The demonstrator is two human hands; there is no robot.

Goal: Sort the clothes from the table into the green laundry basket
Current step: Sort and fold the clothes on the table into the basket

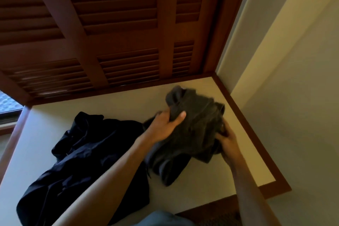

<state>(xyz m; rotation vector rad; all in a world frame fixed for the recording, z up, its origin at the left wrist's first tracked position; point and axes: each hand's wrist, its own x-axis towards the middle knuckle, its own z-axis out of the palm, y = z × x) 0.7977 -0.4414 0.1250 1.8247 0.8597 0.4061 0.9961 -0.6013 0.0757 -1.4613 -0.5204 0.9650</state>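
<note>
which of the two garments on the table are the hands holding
The dark grey garment on the right: the left hand and right hand both grip it. The navy garment to its left lies untouched on the table.

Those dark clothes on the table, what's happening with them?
A person is gathering up a grey garment with both hands. The left hand grips its upper edge and the right hand holds its right side. A dark navy garment lies untouched beside it on the table. The green laundry basket isn't in view, so nothing shows as sorted yet.
</note>
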